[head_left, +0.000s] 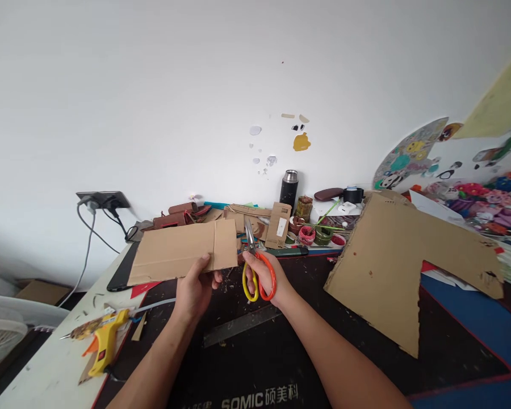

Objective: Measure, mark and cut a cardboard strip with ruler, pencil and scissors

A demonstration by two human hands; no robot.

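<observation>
The left hand [195, 292] holds a flat piece of cardboard [183, 251] up above the surface [255, 363]. Its fingers are pinched on the bottom edge of the cardboard, with the thumb on the front. The cardboard is wide and has a fold line down it near the right end.

The right hand [266, 278] holds scissors [258, 267] with one yellow ring and one orange ring. Its fingers go through the rings and grip them. The blades point up and are a little apart, just beside the right edge of the cardboard.

A metal ruler [241, 325] lies on the dark mat under the hands. A yellow glue gun [104, 343] lies on the left part of the surface, well apart from the hands. A big cut cardboard shape [392, 272] lies on the right. At the back, near the wall, stand a black bottle [288, 189] and a pile of small cardboard bits and tape rolls.
</observation>
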